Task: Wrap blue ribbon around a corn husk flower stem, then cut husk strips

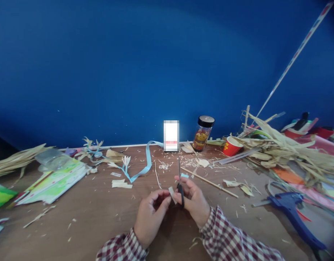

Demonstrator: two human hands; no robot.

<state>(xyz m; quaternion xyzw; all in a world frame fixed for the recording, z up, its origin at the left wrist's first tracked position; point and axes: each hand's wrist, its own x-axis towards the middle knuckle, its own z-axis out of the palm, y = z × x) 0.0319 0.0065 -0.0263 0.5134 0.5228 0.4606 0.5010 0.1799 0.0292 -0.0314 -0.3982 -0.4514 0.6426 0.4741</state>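
Observation:
Low in the middle of the head view, my left hand (153, 215) pinches a small pale strip of corn husk (172, 194) between thumb and fingers. My right hand (195, 201) is wrapped round black-handled scissors (182, 194), whose blades point up and away from me. The right thumb lies close against the strip; whether it grips it too I cannot tell. Beyond my hands, a flower of pale husk petals (126, 162) lies with a light blue ribbon (145, 168) at its stem. Cut husk pieces (121, 184) rest left of my hands.
A thin stick (210, 182) lies right of centre. At the right are a blue glue gun (289, 210), a red paper cup (232, 146) and heaped dry husks (286, 148). A lidded jar (203, 134) stands by the blue wall. A painted sheet (53, 181) lies left, with scraps scattered about.

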